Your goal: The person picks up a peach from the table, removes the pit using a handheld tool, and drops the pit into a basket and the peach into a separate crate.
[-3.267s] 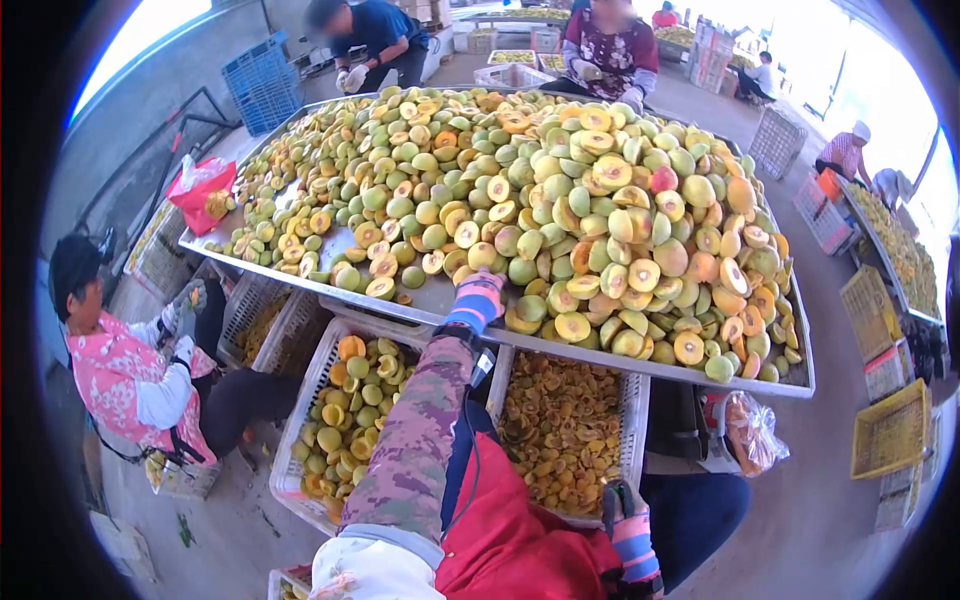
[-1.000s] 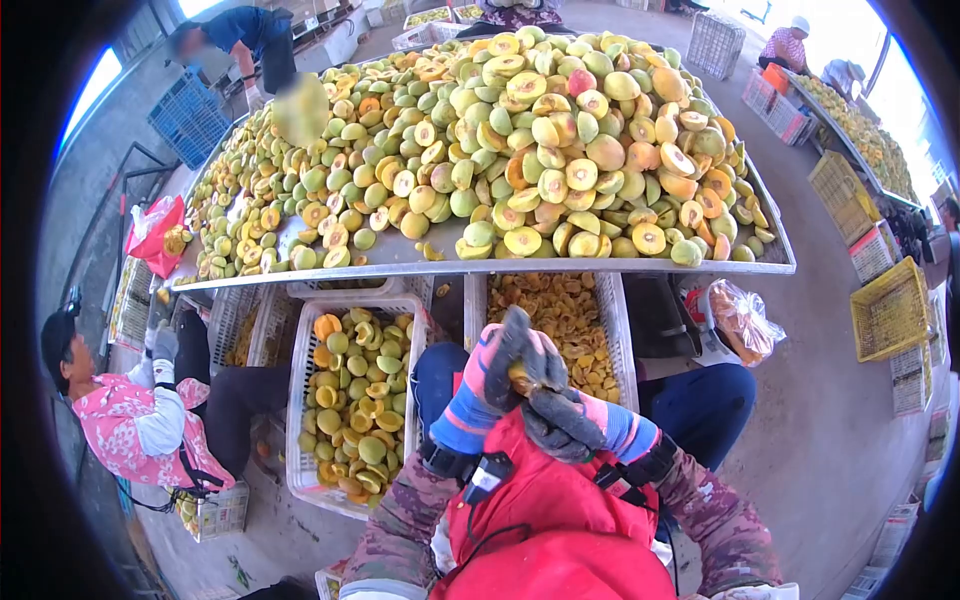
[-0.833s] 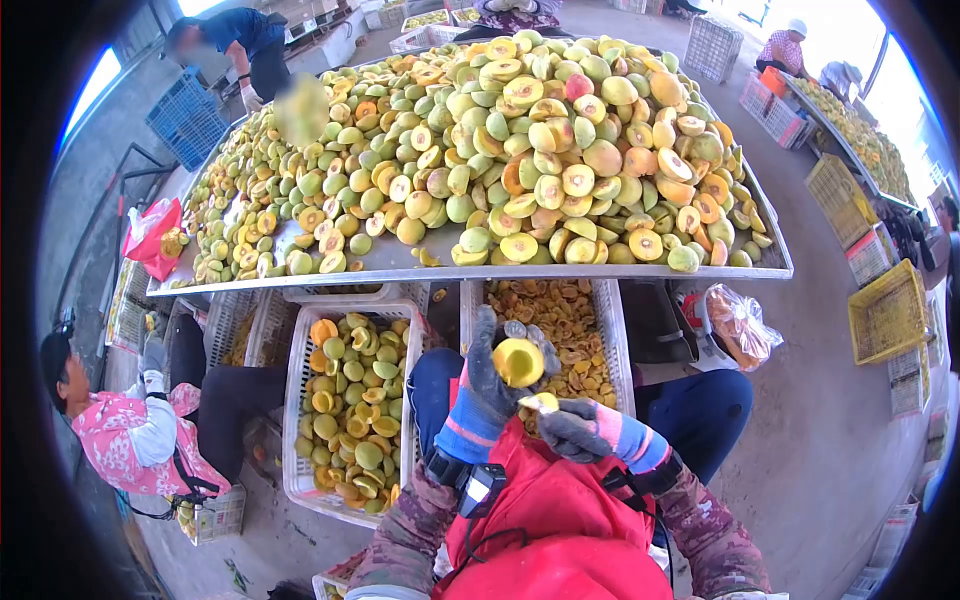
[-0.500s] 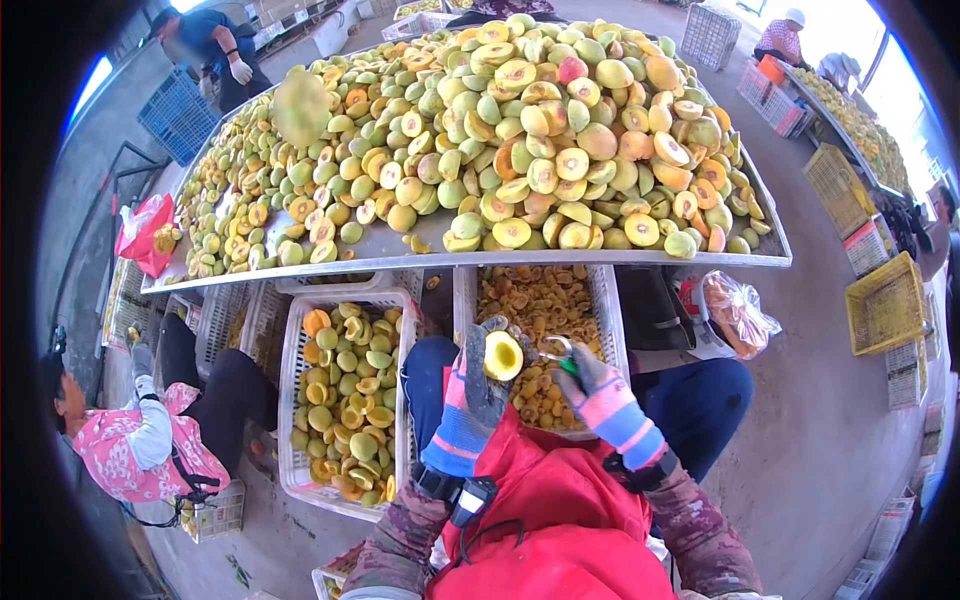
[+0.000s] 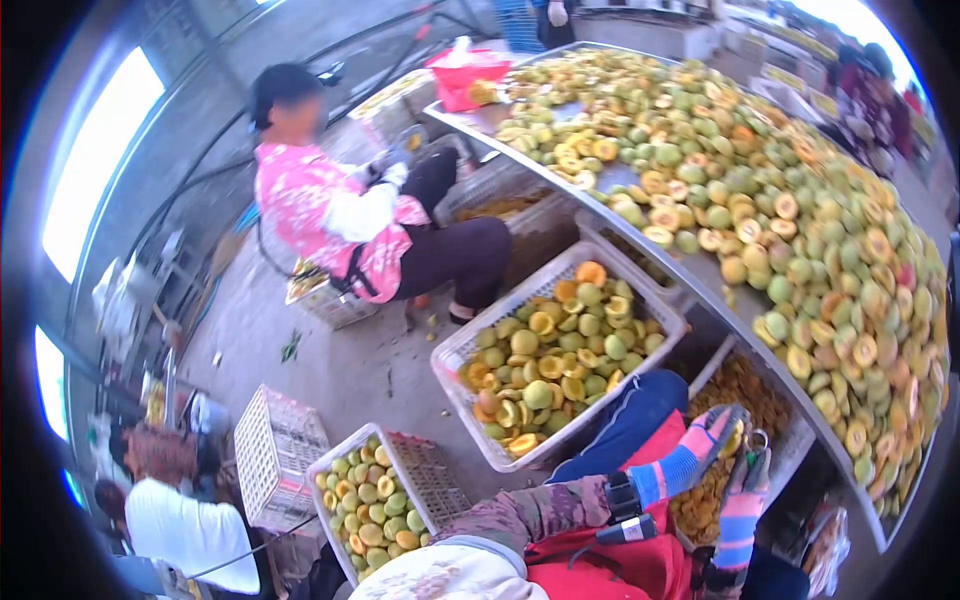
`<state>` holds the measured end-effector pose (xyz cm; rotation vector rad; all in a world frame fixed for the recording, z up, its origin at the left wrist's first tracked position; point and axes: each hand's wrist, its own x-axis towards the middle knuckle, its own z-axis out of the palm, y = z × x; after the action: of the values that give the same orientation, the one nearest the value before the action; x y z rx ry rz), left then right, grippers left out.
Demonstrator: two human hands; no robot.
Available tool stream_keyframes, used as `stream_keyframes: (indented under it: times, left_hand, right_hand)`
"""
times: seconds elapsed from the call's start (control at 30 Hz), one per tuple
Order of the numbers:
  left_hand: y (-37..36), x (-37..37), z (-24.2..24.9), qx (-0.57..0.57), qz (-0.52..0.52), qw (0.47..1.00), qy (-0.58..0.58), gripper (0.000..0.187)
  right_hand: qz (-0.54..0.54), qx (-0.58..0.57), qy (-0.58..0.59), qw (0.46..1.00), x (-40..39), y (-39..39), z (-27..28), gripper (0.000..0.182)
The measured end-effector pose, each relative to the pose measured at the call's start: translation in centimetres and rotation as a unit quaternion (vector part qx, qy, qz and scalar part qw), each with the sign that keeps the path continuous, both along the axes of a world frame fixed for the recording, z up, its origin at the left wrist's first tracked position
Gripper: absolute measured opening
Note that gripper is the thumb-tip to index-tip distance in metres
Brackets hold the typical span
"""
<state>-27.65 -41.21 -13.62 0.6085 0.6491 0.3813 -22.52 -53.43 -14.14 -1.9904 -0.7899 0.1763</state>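
Observation:
In my left hand (image 5: 703, 440), gloved in grey, pink and blue, is a yellow halved fruit (image 5: 735, 440), peach-like and partly hidden by the fingers. My right hand (image 5: 745, 485), in a matching glove, grips a small tool with a metal loop (image 5: 758, 438) and a green part by the handle. Tool and fruit are close together; whether they touch is too blurred to tell. Both hands are above a crate of yellow-orange fruit scraps (image 5: 740, 395). Beside my knee, a white crate (image 5: 460, 410) holds halved fruit.
A metal-edged table (image 5: 740, 322) bears a large pile of halved fruit (image 5: 800, 230). A seated person in pink (image 5: 320, 220) works at its left end. Behind me are another fruit-filled crate (image 5: 415, 480), a white crate (image 5: 280, 455) and a person in white (image 5: 190, 530).
My view has swung left and tilted, so the table now lies to the right and the hands appear lower right. The fruit half and looped tool are still held, now closer together.

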Motion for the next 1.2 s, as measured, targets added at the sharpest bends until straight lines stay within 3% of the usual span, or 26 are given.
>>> stream_keyframes:
  times: [0.13, 0.2, 0.23, 0.27, 0.3, 0.33, 0.37, 0.4, 0.43, 0.47, 0.5, 0.53, 0.57, 0.6, 0.63, 0.67, 0.7, 0.73, 0.77, 0.87, 0.93, 0.97, 1.03, 1.1, 1.13, 1.2]
  left_hand:
    - [1.2, 0.1, -3.7, 0.108, -0.028, 0.992, -0.060, 0.035]
    - [0.7, 0.3, -5.7, 0.179, 0.025, 0.983, 0.041, 0.035]
    - [0.3, 0.3, -7.9, 0.377, 0.074, 0.919, 0.083, 0.031]
    - [0.6, -0.7, -5.8, 0.372, 0.068, 0.922, 0.082, 0.031]
    - [1.5, -2.2, -1.3, 0.401, 0.050, 0.900, 0.161, 0.026]
    - [1.1, -2.9, 1.3, 0.427, 0.017, 0.874, 0.230, 0.022]
    - [1.9, -3.1, -6.1, 0.457, 0.065, 0.878, 0.127, 0.024]
    - [4.0, -4.9, 0.4, 0.249, 0.027, 0.968, 0.016, 0.023]
    - [6.3, -6.7, 1.0, 0.494, -0.049, 0.835, 0.236, 0.022]
    - [9.4, -8.0, 0.7, 0.695, -0.096, 0.586, 0.407, 0.022]
    - [13.7, -10.9, -6.6, 0.635, 0.081, 0.709, 0.295, 0.023]
    - [15.2, -11.4, -4.5, 0.655, 0.193, 0.682, 0.264, 0.024]
    - [19.1, -12.6, -6.4, 0.562, 0.120, 0.760, 0.302, 0.028]
    - [20.1, -12.9, -6.1, 0.735, 0.069, 0.515, 0.436, 0.033]
    - [20.7, -11.1, -5.1, 0.748, 0.110, 0.522, 0.396, 0.034]
    - [21.5, -9.4, -4.0, 0.758, 0.146, 0.526, 0.357, 0.035]
    - [21.3, -6.8, -1.6, 0.764, 0.110, 0.560, 0.300, 0.038]
    - [21.2, -2.8, 0.8, 0.764, 0.078, 0.594, 0.240, 0.040]
    - [21.3, 1.1, 1.8, 0.783, 0.046, 0.582, 0.215, 0.043]
    - [21.9, 13.5, 0.8, 0.825, -0.072, 0.527, 0.193, 0.048]
    - [21.4, 19.4, -0.8, 0.823, -0.113, 0.476, 0.290, 0.058]
    - [21.6, 21.1, -1.0, 0.826, -0.107, 0.477, 0.282, 0.058]
    - [21.5, 23.4, -0.5, 0.750, -0.144, 0.489, 0.421, 0.068]
    - [22.8, 21.3, -1.5, 0.795, -0.142, 0.448, 0.384, 0.078]
    - [23.5, 20.3, -1.8, 0.824, -0.139, 0.412, 0.364, 0.080]
    - [24.3, 18.9, -1.1, 0.786, -0.235, 0.430, 0.377, 0.080]
  right_hand:
    - [0.053, -0.077, -0.021, 0.995, -1.1, 1.9, 2.0, 0.033]
    - [0.057, -0.088, -0.021, 0.994, -1.2, 2.8, 1.8, 0.032]
    - [0.045, -0.120, -0.026, 0.991, -1.0, 3.3, 1.3, 0.033]
    - [0.026, -0.156, -0.030, 0.987, -0.7, 3.2, 0.6, 0.034]
    - [0.030, -0.270, -0.203, 0.941, 1.2, 2.1, -3.1, 0.033]
    - [0.029, -0.388, -0.358, 0.849, 3.4, 0.2, -7.5, 0.033]
    - [-0.046, -0.332, -0.198, 0.921, 5.0, -0.7, -9.1, 0.032]
    - [-0.153, -0.156, -0.074, 0.973, 5.4, -1.8, -11.2, 0.034]
    - [-0.104, -0.201, -0.227, 0.947, 6.4, -5.2, -16.0, 0.038]
    - [0.039, -0.547, -0.184, 0.816, 5.0, -6.2, -12.0, 0.044]
    - [0.099, -0.602, -0.141, 0.780, 4.9, -7.8, -13.4, 0.050]
    - [0.118, -0.583, -0.087, 0.799, 4.6, -9.1, -13.7, 0.047]
    - [-0.001, -0.551, 0.024, 0.834, 3.9, -10.7, -16.4, 0.047]
    - [0.075, -0.555, -0.105, 0.822, 2.9, -11.9, -15.9, 0.045]
    - [-0.071, -0.395, 0.023, 0.916, 2.7, -12.1, -17.0, 0.045]
    - [-0.207, -0.206, 0.155, 0.944, 2.3, -12.1, -18.2, 0.044]
    - [-0.207, -0.208, 0.163, 0.942, 1.5, -12.2, -18.2, 0.044]
    - [-0.184, -0.217, 0.062, 0.957, 0.8, -11.8, -16.5, 0.041]
    - [-0.159, -0.220, -0.049, 0.961, 1.1, -11.0, -14.7, 0.039]
    - [-0.137, -0.076, 0.046, 0.987, 0.8, -7.4, -5.7, 0.024]
    - [-0.157, -0.027, -0.040, 0.986, -0.4, -7.5, -6.6, 0.018]
    - [-0.150, 0.001, -0.008, 0.989, -0.8, -8.1, -7.2, 0.018]
    - [-0.146, 0.033, 0.017, 0.989, -1.4, -8.1, -4.7, 0.017]
    - [-0.165, 0.023, 0.285, 0.944, -2.7, -8.6, -3.1, 0.017]
    - [-0.160, 0.031, 0.284, 0.945, -2.7, -8.6, -3.5, 0.017]
    - [-0.119, 0.035, 0.172, 0.977, -2.3, -8.5, -4.7, 0.014]
